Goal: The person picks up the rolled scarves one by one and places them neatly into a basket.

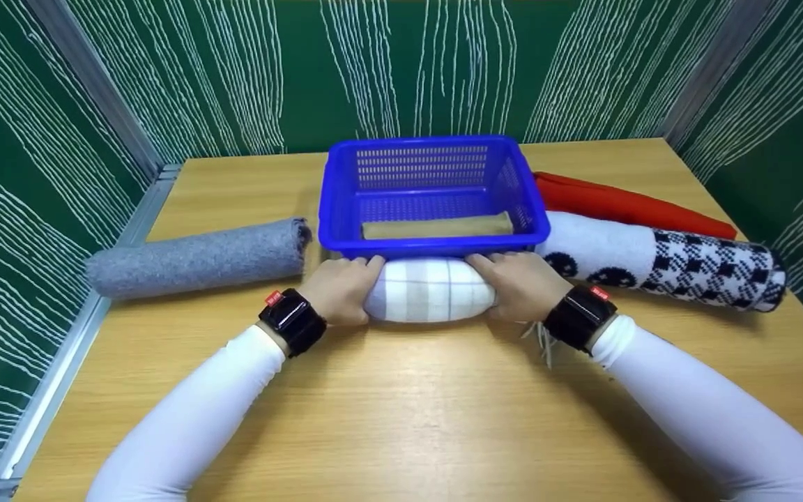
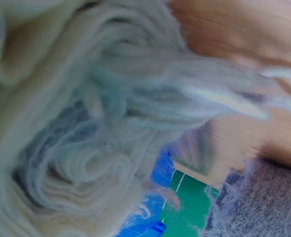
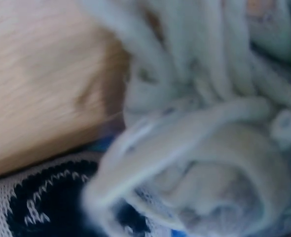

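A rolled plaid scarf [image 1: 429,289], white with grey and beige bands, lies crosswise just in front of the blue basket [image 1: 436,243]. My left hand [image 1: 339,289] grips its left end, and my right hand [image 1: 527,286] grips the right end, thumbs toward me hidden behind the roll's ends. In the left wrist view the scarf's coiled end [image 2: 86,168] and loose fringe fill the picture. The right wrist view shows pale fringe strands [image 3: 185,143] hanging over the other end. Inside the basket lies a beige roll [image 1: 436,228] along the near wall.
A grey rolled scarf [image 1: 199,258] rests left of the basket. To the right are a black-and-white patterned roll [image 1: 659,261] and, behind it, a red roll [image 1: 631,204]. Green walls [image 1: 304,70] with white lines enclose the wooden table [image 1: 401,418] at the back and sides.
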Available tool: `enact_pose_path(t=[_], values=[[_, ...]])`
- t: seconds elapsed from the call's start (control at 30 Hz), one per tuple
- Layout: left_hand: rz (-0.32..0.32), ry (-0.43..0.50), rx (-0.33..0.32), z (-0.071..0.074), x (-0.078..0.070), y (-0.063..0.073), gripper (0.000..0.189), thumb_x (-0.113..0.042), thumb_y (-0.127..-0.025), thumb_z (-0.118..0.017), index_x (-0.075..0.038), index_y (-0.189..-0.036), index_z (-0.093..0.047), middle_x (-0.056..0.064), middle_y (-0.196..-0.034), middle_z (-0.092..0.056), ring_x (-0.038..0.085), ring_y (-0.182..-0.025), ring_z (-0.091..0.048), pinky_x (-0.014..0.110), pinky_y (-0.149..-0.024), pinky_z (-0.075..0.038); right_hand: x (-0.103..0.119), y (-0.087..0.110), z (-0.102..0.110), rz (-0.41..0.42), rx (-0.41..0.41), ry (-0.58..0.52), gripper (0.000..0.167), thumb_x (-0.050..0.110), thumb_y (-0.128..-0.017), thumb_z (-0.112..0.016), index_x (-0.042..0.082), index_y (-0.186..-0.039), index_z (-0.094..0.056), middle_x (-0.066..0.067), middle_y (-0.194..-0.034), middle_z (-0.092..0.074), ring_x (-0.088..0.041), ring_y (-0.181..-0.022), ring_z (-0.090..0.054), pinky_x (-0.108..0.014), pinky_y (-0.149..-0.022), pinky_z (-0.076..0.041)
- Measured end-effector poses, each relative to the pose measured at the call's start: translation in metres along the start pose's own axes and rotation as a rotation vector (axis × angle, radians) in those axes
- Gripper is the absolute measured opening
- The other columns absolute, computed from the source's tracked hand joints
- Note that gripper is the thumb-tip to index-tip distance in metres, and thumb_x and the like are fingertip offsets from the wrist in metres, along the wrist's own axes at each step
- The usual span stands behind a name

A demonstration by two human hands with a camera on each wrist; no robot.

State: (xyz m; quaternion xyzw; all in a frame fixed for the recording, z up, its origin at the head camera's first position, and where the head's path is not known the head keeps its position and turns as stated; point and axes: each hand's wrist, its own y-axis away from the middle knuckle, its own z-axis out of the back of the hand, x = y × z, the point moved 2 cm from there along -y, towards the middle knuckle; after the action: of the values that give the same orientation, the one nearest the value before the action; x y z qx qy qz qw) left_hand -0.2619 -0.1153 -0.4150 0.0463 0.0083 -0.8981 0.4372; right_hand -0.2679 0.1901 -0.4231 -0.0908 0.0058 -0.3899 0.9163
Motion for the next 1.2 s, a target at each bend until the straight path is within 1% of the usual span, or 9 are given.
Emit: enact_pose_path(t=[0.2,0.33,0.47,0.7,0.9,1.07,1.2], values=[[0.009,0.009,0.015,0.004,-0.001,0.0,0.073,-0.015,-0.073,-0.094,-0.003,-0.135,-0.056,0.019,-0.116,-0.073,0.037,-0.102,-0.073,0.053,-0.09,-0.064,0.002,0.001,0.005,0.002,0.002,-0.006,0.074,0.015,-0.063,-0.094,0.008,-0.129,-0.062,-0.014,-0.104,-0.075,-0.038,-0.091,-0.074,-0.057,-0.077,-0.063],[0.007,0.019,0.018,0.005,-0.003,0.002,0.074,-0.016,-0.073,-0.094,-0.004,-0.136,-0.055,0.018,-0.117,-0.073,0.037,-0.104,-0.073,0.053,-0.093,-0.064,0.004,0.003,0.009,0.006,0.002,-0.01,0.076,0.016,-0.064,-0.095,0.007,-0.132,-0.062,-0.015,-0.105,-0.075,-0.038,-0.093,-0.074,-0.057,-0.079,-0.064],[0.005,0.03,0.02,0.008,-0.005,0.006,0.075,-0.015,-0.073,-0.094,-0.004,-0.136,-0.055,0.018,-0.118,-0.072,0.036,-0.104,-0.073,0.053,-0.093,-0.063,0.007,0.006,0.013,0.015,0.007,-0.01,0.079,0.016,-0.064,-0.096,0.005,-0.134,-0.061,-0.016,-0.105,-0.075,-0.038,-0.092,-0.074,-0.056,-0.079,-0.064],[-0.002,0.03,0.02,0.012,-0.009,0.009,0.076,-0.013,-0.072,-0.094,-0.004,-0.136,-0.055,0.018,-0.117,-0.072,0.036,-0.103,-0.072,0.052,-0.092,-0.063,0.01,0.009,0.019,0.026,-0.002,0.009,0.084,0.019,-0.063,-0.098,0.004,-0.137,-0.061,-0.017,-0.106,-0.076,-0.038,-0.093,-0.074,-0.057,-0.077,-0.064],[-0.01,0.032,0.018,0.015,-0.012,0.011,0.076,-0.017,-0.072,-0.096,-0.004,-0.134,-0.055,0.018,-0.115,-0.072,0.036,-0.101,-0.073,0.053,-0.09,-0.064,0.013,0.013,0.023,0.04,-0.01,0.017,0.084,0.017,-0.063,-0.099,0.002,-0.137,-0.061,-0.018,-0.105,-0.076,-0.04,-0.093,-0.075,-0.058,-0.077,-0.064],[-0.01,0.03,0.02,0.021,-0.014,0.013,0.074,-0.016,-0.072,-0.096,-0.005,-0.134,-0.055,0.017,-0.115,-0.072,0.035,-0.1,-0.072,0.052,-0.088,-0.064,0.015,0.015,0.03,0.027,0.007,0.027,0.085,0.016,-0.065,-0.1,0.003,-0.139,-0.061,-0.018,-0.109,-0.076,-0.041,-0.096,-0.076,-0.059,-0.08,-0.064],[-0.017,0.027,0.018,0.027,-0.017,0.015,0.073,-0.017,-0.073,-0.095,-0.006,-0.133,-0.055,0.017,-0.114,-0.072,0.035,-0.1,-0.072,0.052,-0.088,-0.064,0.017,0.016,0.036,0.032,0.006,0.029,0.082,0.015,-0.066,-0.099,0.004,-0.138,-0.061,-0.017,-0.107,-0.076,-0.04,-0.094,-0.076,-0.059,-0.079,-0.064]])
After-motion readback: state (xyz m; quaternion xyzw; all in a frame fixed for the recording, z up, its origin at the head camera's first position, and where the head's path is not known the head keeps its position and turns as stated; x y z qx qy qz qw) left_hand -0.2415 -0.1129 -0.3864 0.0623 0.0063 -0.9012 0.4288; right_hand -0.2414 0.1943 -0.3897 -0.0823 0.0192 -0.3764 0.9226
